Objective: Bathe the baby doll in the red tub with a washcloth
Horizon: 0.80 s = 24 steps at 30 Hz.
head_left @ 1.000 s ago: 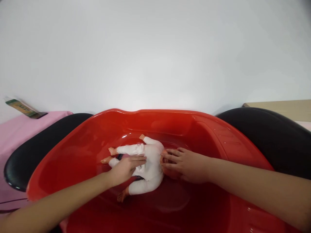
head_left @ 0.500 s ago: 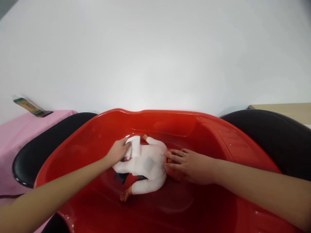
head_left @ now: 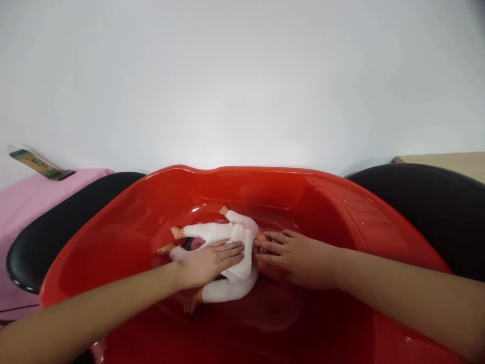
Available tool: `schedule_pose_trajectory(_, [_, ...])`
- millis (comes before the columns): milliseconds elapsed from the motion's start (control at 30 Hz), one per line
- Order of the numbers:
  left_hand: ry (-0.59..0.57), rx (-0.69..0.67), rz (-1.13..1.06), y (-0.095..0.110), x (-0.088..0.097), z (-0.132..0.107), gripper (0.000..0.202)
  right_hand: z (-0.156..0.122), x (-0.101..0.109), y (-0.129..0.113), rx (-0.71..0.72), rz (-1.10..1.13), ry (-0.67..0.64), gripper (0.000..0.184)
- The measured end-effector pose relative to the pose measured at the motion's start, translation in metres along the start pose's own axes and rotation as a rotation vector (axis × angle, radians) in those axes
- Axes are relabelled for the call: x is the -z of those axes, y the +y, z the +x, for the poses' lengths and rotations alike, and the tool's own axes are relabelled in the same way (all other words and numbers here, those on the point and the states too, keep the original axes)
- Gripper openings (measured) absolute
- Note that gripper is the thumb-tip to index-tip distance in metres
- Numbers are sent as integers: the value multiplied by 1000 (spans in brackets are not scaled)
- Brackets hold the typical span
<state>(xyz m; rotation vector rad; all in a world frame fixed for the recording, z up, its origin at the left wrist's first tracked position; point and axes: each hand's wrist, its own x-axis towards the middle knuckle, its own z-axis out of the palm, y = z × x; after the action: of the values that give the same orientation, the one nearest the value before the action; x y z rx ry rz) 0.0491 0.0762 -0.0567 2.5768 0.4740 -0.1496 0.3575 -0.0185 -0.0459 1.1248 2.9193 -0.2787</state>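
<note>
A baby doll in white clothing [head_left: 227, 290] lies in a red tub [head_left: 265, 189], its head to the right and its bare feet to the left. My left hand [head_left: 208, 260] rests flat on the doll's middle, fingers stretched out toward the chest. White cloth [head_left: 247, 253] is bunched up in a fold at those fingertips; whether it is the doll's top or a separate piece I cannot tell. On the doll's head [head_left: 275, 271] lies my right hand [head_left: 293, 255], its fingers a little apart and covering much of the face.
Black rounded seats [head_left: 409, 202] flank the tub, with another black seat [head_left: 49, 230] at left. Pink cloth [head_left: 22, 202] covers a surface there, holding a green and yellow packet [head_left: 36, 163]. A pale wooden surface [head_left: 450, 162] shows at right. Behind stands a white wall [head_left: 242, 81].
My left hand has let go of the white cloth near the doll's legs and moved right, flat onto its middle. The cloth has shifted toward the chest, exposing the feet. My right hand stays.
</note>
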Motion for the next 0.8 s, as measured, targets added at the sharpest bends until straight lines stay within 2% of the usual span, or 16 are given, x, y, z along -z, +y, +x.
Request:
schedule_pose_trajectory(200, [-110,87,50,-36,10,-47,63,1,2,0,-3,27,-44,69])
schedule_pose_trajectory(433, [-129,136,109,-96,15,-105,63,0,1,1,-32,71,-21,71])
schedule_pose_trajectory(667, [-256,269,226,-156,25,-167,69,0,3,1,-15,57,-34,66])
schedule_pose_trajectory(733, [-255,346,249,-165,34,-177,67,0,4,0,-18,52,-36,67])
schedule_pose_trajectory(800, [-232,433,275,-161,46,-176,63,0,5,0,-21,47,-38,68])
